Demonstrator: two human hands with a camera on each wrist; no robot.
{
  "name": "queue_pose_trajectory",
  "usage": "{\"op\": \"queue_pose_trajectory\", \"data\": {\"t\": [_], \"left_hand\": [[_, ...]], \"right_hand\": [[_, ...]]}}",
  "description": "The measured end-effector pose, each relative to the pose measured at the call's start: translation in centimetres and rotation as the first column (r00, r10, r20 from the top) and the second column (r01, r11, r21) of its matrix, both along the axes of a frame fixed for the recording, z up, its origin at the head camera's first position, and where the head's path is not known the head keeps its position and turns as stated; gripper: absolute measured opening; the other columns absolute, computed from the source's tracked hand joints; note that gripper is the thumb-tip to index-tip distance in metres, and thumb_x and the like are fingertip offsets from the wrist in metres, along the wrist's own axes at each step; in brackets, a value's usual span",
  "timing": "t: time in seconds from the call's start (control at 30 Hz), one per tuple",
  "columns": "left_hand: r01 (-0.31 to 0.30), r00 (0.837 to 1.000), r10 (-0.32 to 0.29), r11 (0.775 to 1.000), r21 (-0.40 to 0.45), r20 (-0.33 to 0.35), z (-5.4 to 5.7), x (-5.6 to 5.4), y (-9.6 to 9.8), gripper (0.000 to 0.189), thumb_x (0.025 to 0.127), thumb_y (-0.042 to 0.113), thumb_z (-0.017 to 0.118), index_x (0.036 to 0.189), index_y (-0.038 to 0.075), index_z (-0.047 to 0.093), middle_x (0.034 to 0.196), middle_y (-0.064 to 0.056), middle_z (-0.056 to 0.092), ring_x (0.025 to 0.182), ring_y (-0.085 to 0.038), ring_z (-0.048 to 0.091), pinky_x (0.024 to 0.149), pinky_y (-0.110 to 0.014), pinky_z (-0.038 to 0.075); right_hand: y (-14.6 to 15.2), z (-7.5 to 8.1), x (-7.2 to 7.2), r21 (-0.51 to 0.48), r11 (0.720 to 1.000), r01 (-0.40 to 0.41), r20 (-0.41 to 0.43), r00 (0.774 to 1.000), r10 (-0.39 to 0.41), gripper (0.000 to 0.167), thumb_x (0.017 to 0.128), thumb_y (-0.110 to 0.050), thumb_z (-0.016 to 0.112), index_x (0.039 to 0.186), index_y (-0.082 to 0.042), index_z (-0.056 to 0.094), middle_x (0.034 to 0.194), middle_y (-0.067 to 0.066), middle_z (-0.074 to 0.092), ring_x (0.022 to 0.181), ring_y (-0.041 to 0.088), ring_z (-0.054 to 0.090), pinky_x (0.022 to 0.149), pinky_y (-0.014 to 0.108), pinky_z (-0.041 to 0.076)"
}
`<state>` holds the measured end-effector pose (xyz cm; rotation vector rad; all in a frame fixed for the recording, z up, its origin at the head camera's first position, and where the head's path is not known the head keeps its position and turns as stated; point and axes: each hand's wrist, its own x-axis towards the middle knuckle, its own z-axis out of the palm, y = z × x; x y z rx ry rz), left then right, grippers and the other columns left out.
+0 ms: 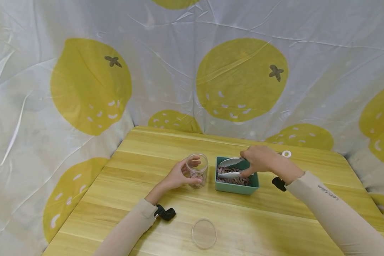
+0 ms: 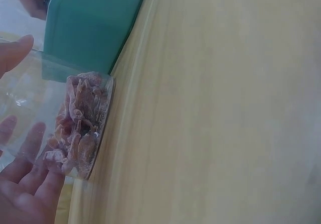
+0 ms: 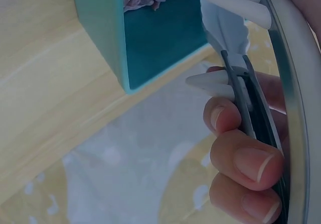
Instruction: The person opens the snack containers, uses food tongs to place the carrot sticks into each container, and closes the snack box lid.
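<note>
In the head view my left hand grips a clear jar, thumb on the near side and fingers round the back. Wrinkled purplish-brown dried pieces cover the bottom of this jar in the left wrist view. My right hand holds a pair of tongs with white tips, its fingers curled round the metal arms in the right wrist view. The tong tips are spread apart inside a green rectangular box, down at the purplish dried shreds in it.
A round clear lid lies on the wooden table near the front. Jar and box stand side by side with a small gap. A white curtain with yellow fruit prints hangs behind and to the left of the table.
</note>
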<state>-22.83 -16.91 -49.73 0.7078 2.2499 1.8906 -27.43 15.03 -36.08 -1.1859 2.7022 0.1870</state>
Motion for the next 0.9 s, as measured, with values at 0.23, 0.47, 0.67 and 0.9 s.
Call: {"op": "queue_pose_trajectory", "data": {"t": [0.23, 0.47, 0.67, 0.9], "left_hand": [[-0.02, 1.0, 0.02, 1.0, -0.005, 0.019, 0.0, -0.1, 0.0, 0.079, 0.078, 0.003, 0.085, 0.147, 0.01, 0.045, 0.143, -0.019, 0.052, 0.133, -0.037, 0.047, 0.109, -0.052, 0.038], [-0.019, 0.999, 0.019, 1.0, -0.006, 0.027, 0.1, 0.0, 0.1, 0.081, 0.078, 0.003, 0.085, 0.147, 0.004, 0.044, 0.142, -0.019, 0.053, 0.134, -0.039, 0.046, 0.11, -0.053, 0.036], [-0.009, 1.0, 0.008, 1.0, 0.018, 0.02, -0.3, -0.2, 0.1, 0.081, 0.078, 0.002, 0.085, 0.147, -0.001, 0.041, 0.142, -0.024, 0.051, 0.133, -0.041, 0.046, 0.11, -0.051, 0.037], [-0.014, 1.0, 0.014, 1.0, 0.016, 0.025, -0.3, -0.2, 0.0, 0.082, 0.078, 0.005, 0.086, 0.148, 0.005, 0.043, 0.142, -0.021, 0.053, 0.133, -0.038, 0.047, 0.11, -0.049, 0.038]], "right_hand": [[-0.2, -0.5, 0.0, 0.005, 1.0, -0.008, 0.008, 1.0, 0.008, 0.055, 0.081, -0.052, 0.078, 0.108, -0.005, 0.069, 0.075, -0.003, 0.061, 0.06, 0.011, 0.056, 0.054, 0.032, 0.05], [-0.1, -0.9, 0.1, 0.009, 1.0, 0.011, 0.062, 0.998, -0.011, 0.052, 0.086, -0.048, 0.076, 0.111, -0.003, 0.068, 0.072, -0.003, 0.059, 0.059, 0.01, 0.055, 0.059, 0.033, 0.053], [-0.4, -0.9, 0.5, 0.011, 1.0, -0.02, 0.034, 0.999, 0.02, 0.046, 0.088, -0.045, 0.075, 0.107, -0.003, 0.069, 0.073, -0.002, 0.061, 0.058, 0.01, 0.055, 0.059, 0.032, 0.054], [-0.5, -1.0, 1.0, 0.012, 0.997, -0.078, -0.037, 0.996, 0.078, 0.042, 0.087, -0.042, 0.076, 0.1, -0.003, 0.069, 0.068, -0.003, 0.056, 0.054, 0.009, 0.051, 0.054, 0.029, 0.051]]}}
